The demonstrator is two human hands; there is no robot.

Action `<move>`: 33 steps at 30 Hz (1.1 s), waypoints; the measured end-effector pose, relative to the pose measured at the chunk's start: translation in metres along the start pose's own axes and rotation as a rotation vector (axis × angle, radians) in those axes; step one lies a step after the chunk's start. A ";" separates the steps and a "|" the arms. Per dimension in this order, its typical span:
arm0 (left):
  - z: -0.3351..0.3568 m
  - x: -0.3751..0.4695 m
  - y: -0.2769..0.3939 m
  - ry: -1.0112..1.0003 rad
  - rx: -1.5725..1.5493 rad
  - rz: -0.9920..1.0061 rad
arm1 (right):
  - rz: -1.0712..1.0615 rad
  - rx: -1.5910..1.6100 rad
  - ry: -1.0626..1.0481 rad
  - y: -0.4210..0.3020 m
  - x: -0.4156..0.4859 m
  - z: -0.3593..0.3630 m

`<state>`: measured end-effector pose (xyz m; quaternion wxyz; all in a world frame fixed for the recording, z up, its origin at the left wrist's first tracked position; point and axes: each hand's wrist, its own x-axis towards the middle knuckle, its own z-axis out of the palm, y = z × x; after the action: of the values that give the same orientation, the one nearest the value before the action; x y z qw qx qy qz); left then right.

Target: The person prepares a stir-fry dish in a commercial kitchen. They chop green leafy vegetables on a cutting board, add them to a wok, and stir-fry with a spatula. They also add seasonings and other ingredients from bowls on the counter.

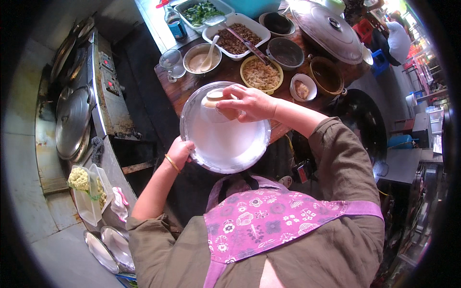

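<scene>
My left hand (pixel 183 153) grips the rim of a round metal basin (pixel 230 158), its wrist bearing a yellow bangle. White matter, whether liquid or powder I cannot tell, covers the basin's inside. Over the basin's far part, my right hand (pixel 245 102) holds a small pale bowl (pixel 212 100) by its base, tilted or upturned. Beyond the basin stand a metal bowl of beige liquid (pixel 194 61) with a white spoon (pixel 208 62) and a yellow basket of shredded food (pixel 261 75). A small white bowl (pixel 303 87) with a pinkish lump sits to their right.
The wooden table (pixel 167 81) also bears a glass mug (pixel 172 63), a sauce bottle (pixel 174 22), a white tray of brown mince (pixel 239 34) under a long-handled ladle and a large lidded pot (pixel 327 30). A wok (pixel 363 126) lies right; cauliflower (pixel 79 179) sits left. A person (pixel 398 41) is far right.
</scene>
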<state>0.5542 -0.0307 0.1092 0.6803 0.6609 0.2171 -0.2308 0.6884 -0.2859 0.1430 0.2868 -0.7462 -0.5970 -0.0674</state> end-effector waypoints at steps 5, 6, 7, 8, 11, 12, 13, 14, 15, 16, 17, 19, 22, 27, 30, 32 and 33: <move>0.013 -0.004 0.039 -0.047 0.105 -0.075 | -0.026 -0.023 0.000 0.012 -0.029 -0.003; 0.014 -0.003 0.040 -0.033 0.093 -0.104 | 0.084 0.001 -0.042 0.006 -0.036 -0.014; 0.016 -0.001 0.041 -0.020 0.083 -0.133 | 0.227 0.061 -0.062 0.002 -0.044 -0.020; 0.020 0.001 0.042 -0.019 0.093 -0.137 | 0.331 0.102 -0.084 0.000 -0.054 -0.020; 0.039 0.010 0.043 -0.030 0.139 -0.161 | 0.691 0.228 -0.241 -0.014 -0.077 -0.019; 0.050 0.014 0.044 -0.035 0.164 -0.178 | 0.831 0.272 -0.295 -0.014 -0.087 -0.014; 0.059 0.016 0.045 -0.039 0.187 -0.193 | 0.969 0.318 -0.349 -0.014 -0.095 -0.010; 0.067 0.018 0.044 -0.053 0.181 -0.218 | 1.111 0.479 -0.385 -0.015 -0.104 -0.009; 0.077 0.018 0.046 -0.073 0.213 -0.202 | 1.248 0.647 -0.414 -0.017 -0.112 -0.009; 0.088 0.015 0.048 -0.093 0.245 -0.185 | 1.380 0.821 -0.439 -0.019 -0.121 -0.009; 0.099 0.012 0.049 -0.114 0.276 -0.168 | 1.439 0.870 -0.445 -0.022 -0.130 -0.009; 0.116 0.005 0.052 -0.183 0.290 -0.110 | 1.421 1.142 -0.274 -0.031 -0.150 -0.010; 0.137 -0.003 0.045 -0.244 0.288 0.015 | 1.374 1.279 0.012 -0.052 -0.164 -0.036; 0.184 -0.006 0.024 -0.280 0.167 0.002 | 1.429 1.135 0.273 -0.063 -0.206 -0.080; 0.222 0.010 0.005 -0.265 0.096 -0.048 | 1.462 1.170 0.457 -0.065 -0.246 -0.101; 0.247 0.010 0.004 -0.261 0.117 -0.075 | 1.475 1.122 0.532 -0.077 -0.259 -0.138; 0.259 0.011 0.005 -0.274 0.108 -0.059 | 1.471 1.125 0.577 -0.083 -0.264 -0.157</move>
<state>0.5636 -0.2900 0.1152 0.6598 0.6522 0.1286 -0.3502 0.5761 -0.5801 0.1843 0.7077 -0.6417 0.1673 0.2436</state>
